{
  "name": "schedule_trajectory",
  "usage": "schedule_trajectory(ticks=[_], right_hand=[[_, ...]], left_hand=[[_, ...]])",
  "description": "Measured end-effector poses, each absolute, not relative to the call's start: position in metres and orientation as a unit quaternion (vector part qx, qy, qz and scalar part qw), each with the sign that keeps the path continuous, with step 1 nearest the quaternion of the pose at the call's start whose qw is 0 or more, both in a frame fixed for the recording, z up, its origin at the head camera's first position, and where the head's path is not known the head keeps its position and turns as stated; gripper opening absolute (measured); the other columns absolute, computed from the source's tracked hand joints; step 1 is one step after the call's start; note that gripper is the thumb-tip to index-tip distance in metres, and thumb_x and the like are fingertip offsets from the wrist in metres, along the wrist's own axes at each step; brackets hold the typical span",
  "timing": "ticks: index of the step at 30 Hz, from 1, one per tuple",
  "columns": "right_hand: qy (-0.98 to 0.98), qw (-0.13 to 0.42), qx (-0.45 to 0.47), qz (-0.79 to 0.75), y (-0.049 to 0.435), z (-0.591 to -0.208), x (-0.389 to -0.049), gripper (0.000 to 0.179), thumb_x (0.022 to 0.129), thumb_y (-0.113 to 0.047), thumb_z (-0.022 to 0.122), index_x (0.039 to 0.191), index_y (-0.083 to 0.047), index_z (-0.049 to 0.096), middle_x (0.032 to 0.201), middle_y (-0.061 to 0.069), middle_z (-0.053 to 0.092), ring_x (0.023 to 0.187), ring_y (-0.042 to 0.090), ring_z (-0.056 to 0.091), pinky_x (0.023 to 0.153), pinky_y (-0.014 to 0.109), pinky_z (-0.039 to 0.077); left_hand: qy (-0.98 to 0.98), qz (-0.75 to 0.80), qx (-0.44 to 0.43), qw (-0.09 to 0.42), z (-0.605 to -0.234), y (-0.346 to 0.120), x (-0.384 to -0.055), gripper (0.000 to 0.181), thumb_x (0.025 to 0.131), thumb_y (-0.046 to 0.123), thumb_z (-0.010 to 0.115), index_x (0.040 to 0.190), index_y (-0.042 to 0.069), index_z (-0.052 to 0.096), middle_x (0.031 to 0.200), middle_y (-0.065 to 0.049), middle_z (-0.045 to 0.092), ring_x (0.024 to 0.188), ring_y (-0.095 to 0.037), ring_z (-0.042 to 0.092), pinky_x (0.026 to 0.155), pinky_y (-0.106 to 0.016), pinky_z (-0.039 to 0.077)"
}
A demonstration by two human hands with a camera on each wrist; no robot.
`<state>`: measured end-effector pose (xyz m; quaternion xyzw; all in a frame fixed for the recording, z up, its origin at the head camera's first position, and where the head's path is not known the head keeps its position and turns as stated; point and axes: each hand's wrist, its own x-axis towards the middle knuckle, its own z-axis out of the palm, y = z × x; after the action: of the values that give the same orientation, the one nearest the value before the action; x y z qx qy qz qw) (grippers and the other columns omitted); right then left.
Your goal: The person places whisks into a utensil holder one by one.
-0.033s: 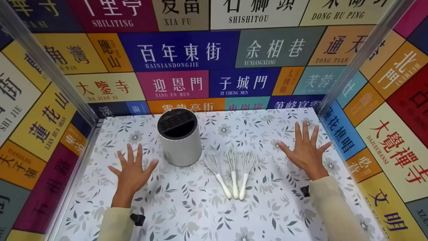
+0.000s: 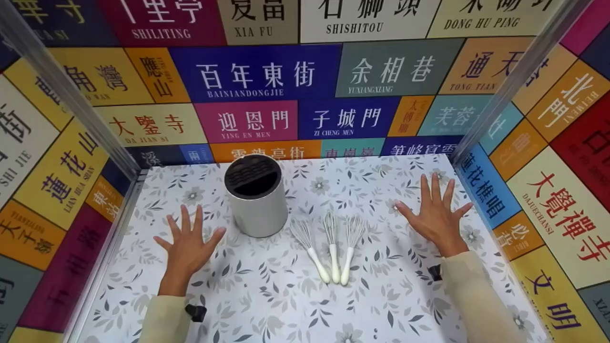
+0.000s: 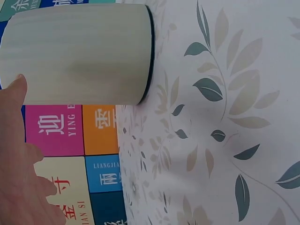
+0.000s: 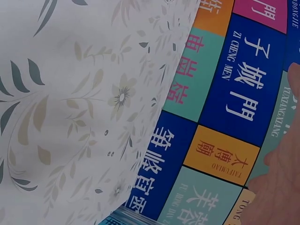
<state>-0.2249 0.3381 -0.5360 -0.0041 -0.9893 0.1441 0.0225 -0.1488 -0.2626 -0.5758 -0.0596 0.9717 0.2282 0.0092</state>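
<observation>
Three whisks with wire heads and white handles lie side by side: a left whisk (image 2: 312, 255), a middle whisk (image 2: 333, 252) and a right whisk (image 2: 350, 252). Behind and left of them stands an upright light grey utensil holder (image 2: 259, 214), its black top part ribbed and part dark opening. In the left wrist view the holder's smooth side (image 3: 79, 56) shows. My left hand (image 2: 188, 247), fingers spread, is left of the holder and holds nothing. On the other side, my right hand (image 2: 436, 219) also has its fingers spread, apart from the whisks, with nothing in it.
A white tabletop (image 2: 267, 305) with a grey leaf pattern carries everything. Behind it rises a wall (image 2: 257, 71) of colourful signs, with metal corner posts at the left (image 2: 76, 95) and right (image 2: 519, 76). Dark bands sit at both wrists.
</observation>
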Motion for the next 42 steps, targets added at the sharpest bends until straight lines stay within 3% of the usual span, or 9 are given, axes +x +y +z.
schedule_trajectory(ticks=[9,15,19,22,26,32,42], right_hand=[[-0.989,0.017,-0.006,0.144,0.335,-0.536,-0.226,0.107,0.09,-0.082,0.04,0.164,-0.023,-0.008,0.167,0.002,-0.028,0.149,0.043,-0.034,0.091,0.088,-0.028],[-0.988,0.009,-0.009,0.156,0.334,-0.54,-0.22,0.106,0.09,-0.082,0.04,0.163,-0.025,-0.011,0.167,0.002,-0.028,0.15,0.043,-0.031,0.092,0.088,-0.027],[-0.987,-0.001,-0.011,0.163,0.335,-0.542,-0.215,0.106,0.091,-0.079,0.043,0.163,-0.022,-0.011,0.169,0.007,-0.023,0.151,0.047,-0.025,0.092,0.09,-0.024],[-0.985,-0.002,-0.011,0.17,0.334,-0.543,-0.214,0.107,0.092,-0.078,0.043,0.164,-0.02,-0.009,0.17,0.009,-0.019,0.152,0.05,-0.02,0.093,0.092,-0.021],[-0.983,0.001,-0.006,0.182,0.331,-0.545,-0.212,0.107,0.091,-0.08,0.041,0.164,-0.019,-0.009,0.17,0.009,-0.017,0.153,0.05,-0.016,0.095,0.092,-0.018],[-0.98,-0.009,-0.002,0.197,0.329,-0.549,-0.204,0.106,0.092,-0.079,0.042,0.164,-0.019,-0.009,0.171,0.015,-0.01,0.154,0.051,-0.008,0.099,0.093,-0.009],[-0.976,0.006,0.012,0.218,0.317,-0.549,-0.2,0.104,0.094,-0.076,0.044,0.165,-0.017,-0.004,0.17,0.023,0.01,0.153,0.052,0.015,0.108,0.088,0.009]], left_hand=[[0.969,0.239,-0.058,0.005,-0.577,-0.267,-0.146,0.098,0.092,0.08,0.04,0.165,0.026,0.001,0.171,-0.016,-0.012,0.152,-0.05,-0.022,0.103,-0.088,-0.02],[0.964,0.262,-0.044,-0.016,-0.577,-0.265,-0.146,0.09,0.097,0.072,0.043,0.165,0.024,0.01,0.172,-0.016,0.003,0.156,-0.049,-0.004,0.108,-0.089,-0.009],[0.955,0.292,-0.027,-0.036,-0.574,-0.262,-0.149,0.081,0.101,0.065,0.043,0.164,0.02,0.02,0.17,-0.016,0.014,0.155,-0.047,0.016,0.112,-0.086,0.004],[0.943,0.328,-0.01,-0.059,-0.57,-0.262,-0.153,0.074,0.103,0.058,0.045,0.162,0.019,0.026,0.167,-0.018,0.021,0.148,-0.047,0.032,0.115,-0.079,0.022],[0.925,0.371,0.006,-0.083,-0.564,-0.264,-0.157,0.067,0.105,0.051,0.049,0.161,0.018,0.032,0.163,-0.019,0.027,0.142,-0.045,0.041,0.113,-0.068,0.038],[0.913,0.396,0.013,-0.102,-0.554,-0.261,-0.162,0.061,0.106,0.043,0.051,0.159,0.017,0.036,0.157,-0.019,0.036,0.144,-0.041,0.039,0.118,-0.062,0.034],[0.903,0.412,0.016,-0.12,-0.528,-0.248,-0.173,0.057,0.107,0.047,0.046,0.156,0.019,0.041,0.153,-0.017,0.043,0.143,-0.038,0.042,0.118,-0.06,0.036]])
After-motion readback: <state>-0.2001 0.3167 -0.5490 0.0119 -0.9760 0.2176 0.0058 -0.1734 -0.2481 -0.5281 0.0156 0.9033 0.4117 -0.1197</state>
